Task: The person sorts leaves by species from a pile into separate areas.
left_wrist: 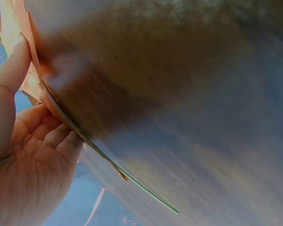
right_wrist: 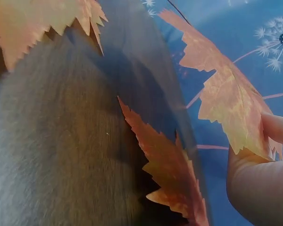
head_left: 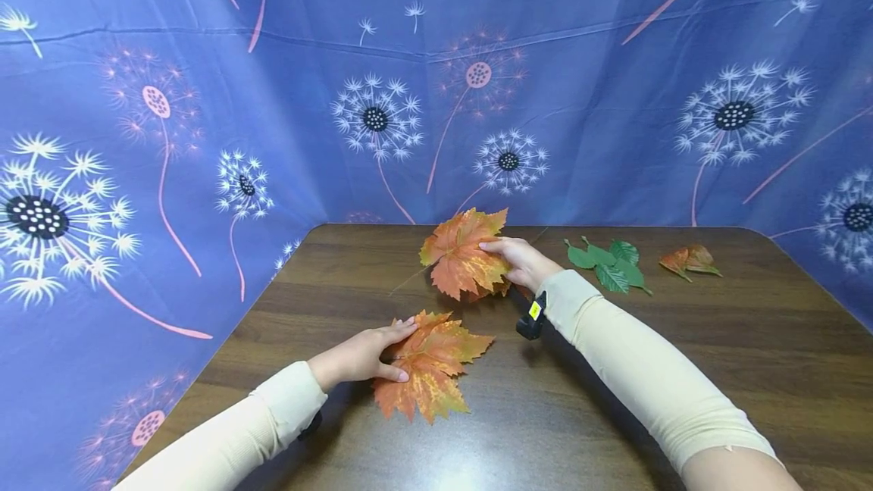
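Observation:
My left hand (head_left: 355, 358) holds an orange-and-yellow maple leaf (head_left: 439, 362) low over the near middle of the table. In the left wrist view, the thumb and fingers pinch its base, and a thin green stem (left_wrist: 151, 191) trails out past the fingers. Farther back, my right hand (head_left: 522, 262) pinches another orange maple leaf (head_left: 460, 252) at its right edge, raised and tilted. Beneath that one, a third orange leaf (right_wrist: 167, 165) lies on the table, mostly hidden from the head view.
Green leaves (head_left: 607, 262) lie in a cluster right of my right hand. Two small orange-brown leaves (head_left: 690, 259) rest farther right on the brown wooden table (head_left: 682, 347). A blue dandelion-print cloth (head_left: 586, 82) hangs behind and to the sides.

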The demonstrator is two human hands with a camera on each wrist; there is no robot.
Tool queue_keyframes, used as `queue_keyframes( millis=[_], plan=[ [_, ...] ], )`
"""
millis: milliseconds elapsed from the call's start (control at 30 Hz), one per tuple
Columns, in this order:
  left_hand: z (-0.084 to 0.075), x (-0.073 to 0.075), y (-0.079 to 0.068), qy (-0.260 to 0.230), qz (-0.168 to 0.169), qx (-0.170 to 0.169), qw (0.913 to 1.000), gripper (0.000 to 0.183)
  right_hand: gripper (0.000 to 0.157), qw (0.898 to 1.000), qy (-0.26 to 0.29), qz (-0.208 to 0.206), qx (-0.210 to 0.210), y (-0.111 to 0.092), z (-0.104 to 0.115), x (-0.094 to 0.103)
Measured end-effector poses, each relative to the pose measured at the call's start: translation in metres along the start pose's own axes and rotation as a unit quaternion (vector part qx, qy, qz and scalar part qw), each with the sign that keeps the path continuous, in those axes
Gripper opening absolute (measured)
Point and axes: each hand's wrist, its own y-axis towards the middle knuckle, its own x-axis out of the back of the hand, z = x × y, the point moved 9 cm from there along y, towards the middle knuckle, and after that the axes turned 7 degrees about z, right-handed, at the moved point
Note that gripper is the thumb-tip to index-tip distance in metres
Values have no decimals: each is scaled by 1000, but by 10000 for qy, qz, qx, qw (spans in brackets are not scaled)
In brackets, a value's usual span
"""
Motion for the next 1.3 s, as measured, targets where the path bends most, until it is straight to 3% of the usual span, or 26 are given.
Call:
queue_keyframes(
  millis=[267,433,767,867,1067,1300],
  plan=[
    [-2,0,4,21,81,-1,10000,83,44,9992,7,-368,-124,17,-7,10],
    [-3,-2,3,-1,87,-30,10000,83,44,9980,-274,-538,-184,30,-11,14],
    [-1,-6,0,-131,99,20,9999,84,7,9945,-859,-592,22,41,-3,16],
    [-2,-6,-1,-202,100,-3,9997,84,5,9905,-1230,-608,46,43,-2,17],
    [-2,-4,-1,-119,78,11,9999,84,42,9845,-1669,-512,-149,43,-2,18],
    [-1,0,0,-72,48,9,10000,83,46,9808,-1911,-338,-207,41,7,15]
  ],
)
